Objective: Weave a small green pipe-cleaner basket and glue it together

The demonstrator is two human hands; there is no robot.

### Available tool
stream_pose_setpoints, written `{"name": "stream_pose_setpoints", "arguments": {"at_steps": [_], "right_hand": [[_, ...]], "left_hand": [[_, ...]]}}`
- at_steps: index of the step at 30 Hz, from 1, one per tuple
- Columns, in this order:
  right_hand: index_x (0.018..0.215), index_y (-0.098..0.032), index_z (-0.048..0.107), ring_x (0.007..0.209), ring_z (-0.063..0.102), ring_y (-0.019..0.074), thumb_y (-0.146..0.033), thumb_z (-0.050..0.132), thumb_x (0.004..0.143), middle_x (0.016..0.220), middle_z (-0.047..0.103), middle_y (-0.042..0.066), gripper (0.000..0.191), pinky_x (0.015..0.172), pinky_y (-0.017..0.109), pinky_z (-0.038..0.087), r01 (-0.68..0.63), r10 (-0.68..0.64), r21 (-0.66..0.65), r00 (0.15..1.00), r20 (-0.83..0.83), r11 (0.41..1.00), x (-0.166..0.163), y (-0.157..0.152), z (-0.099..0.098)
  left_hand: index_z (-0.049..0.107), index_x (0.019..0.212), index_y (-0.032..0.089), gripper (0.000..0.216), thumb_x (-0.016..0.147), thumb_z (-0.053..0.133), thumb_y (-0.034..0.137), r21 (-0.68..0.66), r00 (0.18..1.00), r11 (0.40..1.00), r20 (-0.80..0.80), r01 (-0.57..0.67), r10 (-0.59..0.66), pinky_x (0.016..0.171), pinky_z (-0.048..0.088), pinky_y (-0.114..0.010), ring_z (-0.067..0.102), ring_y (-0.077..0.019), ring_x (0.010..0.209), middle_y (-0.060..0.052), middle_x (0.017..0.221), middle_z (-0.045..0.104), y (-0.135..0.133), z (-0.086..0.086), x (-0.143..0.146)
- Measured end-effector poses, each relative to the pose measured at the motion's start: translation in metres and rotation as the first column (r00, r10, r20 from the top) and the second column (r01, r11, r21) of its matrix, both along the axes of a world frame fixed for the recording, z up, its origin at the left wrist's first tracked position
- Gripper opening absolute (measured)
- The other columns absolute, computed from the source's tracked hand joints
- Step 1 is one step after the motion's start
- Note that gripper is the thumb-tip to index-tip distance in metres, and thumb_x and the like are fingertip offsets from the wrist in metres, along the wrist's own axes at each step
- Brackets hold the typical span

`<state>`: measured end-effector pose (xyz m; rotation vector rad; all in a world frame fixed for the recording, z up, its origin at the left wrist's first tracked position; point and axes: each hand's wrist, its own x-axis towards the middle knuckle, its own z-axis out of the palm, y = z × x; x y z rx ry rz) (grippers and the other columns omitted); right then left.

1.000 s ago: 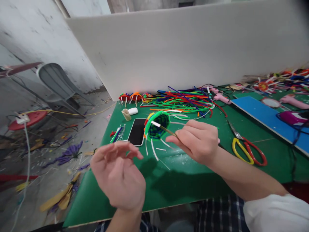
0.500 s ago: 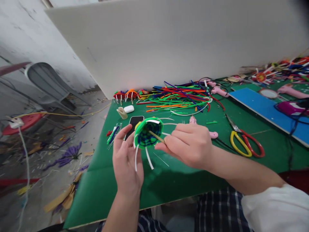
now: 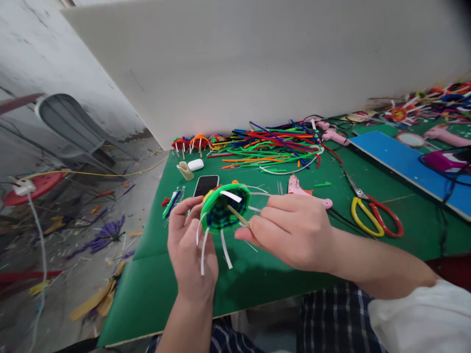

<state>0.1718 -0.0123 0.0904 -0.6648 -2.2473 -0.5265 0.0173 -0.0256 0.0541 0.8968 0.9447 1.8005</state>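
Right hand (image 3: 290, 230) pinches thin stick (image 3: 239, 216) — likely to tip green-edged cap (image 3: 216, 215) so inside shows. Left hand (image 3: 193, 247) at cap's edge, maybe for steadying — can't tell if gripping. Cap is between hands, above table (image 3: 275, 282).

the right hand (image 3: 290, 230) hides the near end of the stick (image 3: 238, 215). the dome (image 3: 221, 215) and left hand (image 3: 193, 245) cover the phone's (image 3: 206, 185) lower part. the right edge crops the white sleeve (image 3: 423, 318), blue board (image 3: 405, 166) and far heap (image 3: 399, 113), its pieces too blurred to count.
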Motion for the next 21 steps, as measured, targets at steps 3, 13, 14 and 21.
{"name": "stream_pose_setpoints", "arguments": {"at_steps": [3, 13, 14, 21], "right_hand": [[0.051, -0.017, 0.043, 0.047, 0.033, 0.0093, -0.027, 0.050, 0.080, 0.044, 0.041, -0.004, 0.032, 0.046, 0.025, 0.022, 0.004, -0.004, -0.002, 1.000, 0.003, 1.000, 0.0001, -0.0001, 0.0001], [0.051, -0.017, 0.044, 0.047, 0.033, 0.0096, -0.028, 0.051, 0.080, 0.043, 0.042, -0.003, 0.032, 0.046, 0.025, 0.020, 0.035, -0.035, -0.002, 0.999, 0.014, 0.999, -0.0002, 0.0029, -0.0016], [0.051, -0.017, 0.044, 0.047, 0.033, 0.0095, -0.028, 0.051, 0.080, 0.043, 0.042, -0.003, 0.032, 0.047, 0.025, 0.020, 0.039, -0.039, 0.005, 0.999, 0.010, 0.999, -0.0003, 0.0031, -0.0017], [0.053, -0.017, 0.047, 0.049, 0.035, 0.0090, -0.030, 0.051, 0.080, 0.045, 0.042, -0.003, 0.031, 0.047, 0.026, 0.021, 0.062, -0.062, 0.035, 0.998, -0.012, 0.997, 0.0009, 0.0031, -0.0047]], "left_hand": [[0.057, 0.091, 0.019, 0.027, 0.068, 0.058, 0.033, 0.026, 1.000, 1.000, -0.012, 0.005, -0.005, 0.065, 0.044, -0.021, 0.055, -0.0109, 0.072, -0.001, 0.081, 0.058, 0.0007, 0.0003, 0.0008], [0.055, 0.097, 0.019, 0.026, 0.072, 0.055, 0.026, 0.037, 0.995, 0.999, -0.099, -0.007, 0.011, 0.075, 0.044, -0.024, 0.055, -0.0146, 0.087, -0.002, 0.090, 0.058, -0.0010, 0.0004, 0.0021], [0.054, 0.099, 0.020, 0.027, 0.072, 0.056, 0.025, 0.033, 0.991, 0.999, -0.130, -0.009, 0.013, 0.077, 0.044, -0.024, 0.055, -0.0156, 0.089, -0.002, 0.090, 0.059, -0.0009, 0.0007, 0.0013], [0.049, 0.107, 0.023, 0.041, 0.068, 0.062, 0.019, -0.029, 0.940, 0.999, -0.342, -0.019, 0.008, 0.076, 0.046, -0.025, 0.057, -0.0166, 0.090, -0.001, 0.092, 0.060, -0.0005, 0.0056, -0.0052]]}}
